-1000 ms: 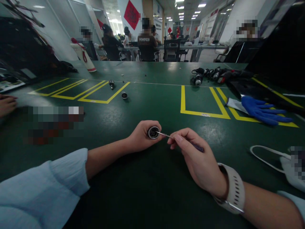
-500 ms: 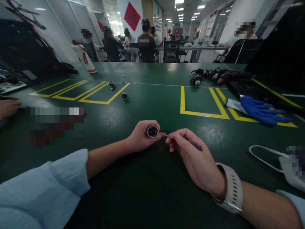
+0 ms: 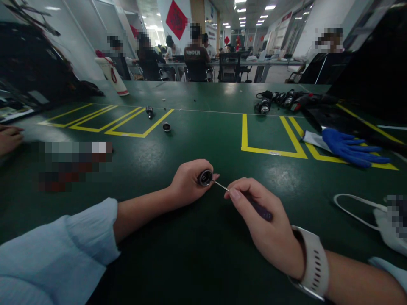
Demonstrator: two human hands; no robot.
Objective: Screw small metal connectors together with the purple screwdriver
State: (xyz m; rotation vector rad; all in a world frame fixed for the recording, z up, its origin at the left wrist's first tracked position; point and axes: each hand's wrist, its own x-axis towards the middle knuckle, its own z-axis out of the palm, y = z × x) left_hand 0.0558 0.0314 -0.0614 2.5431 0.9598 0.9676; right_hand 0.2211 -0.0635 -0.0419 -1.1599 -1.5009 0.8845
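Note:
My left hand (image 3: 190, 181) is closed around a dark cylindrical part (image 3: 204, 178) with a metal rim, its round open end facing me. Between the thumb and fingers of my right hand (image 3: 259, 212) is a thin screwdriver (image 3: 261, 210) with a dark purple handle. Its slim metal shaft points up and left, and the tip is at the rim of the cylindrical part. Whether the tip touches the rim or sits inside, I cannot tell. Farther off on the green table (image 3: 203, 140) lie a small metal ring-like cap (image 3: 166, 126) and a small dark metal part (image 3: 149, 112).
Blue gloves (image 3: 346, 146) lie at the right, near a white strapped item (image 3: 383, 220). Dark tools with cables (image 3: 280, 101) sit at the back right. A white cup-shaped container (image 3: 114, 76) stands back left. Another person's hand (image 3: 9, 137) rests at the left edge.
My right hand has shifted slightly down and right, drawing the screwdriver tip out toward the rim. The cylindrical part in my left hand has turned a little.

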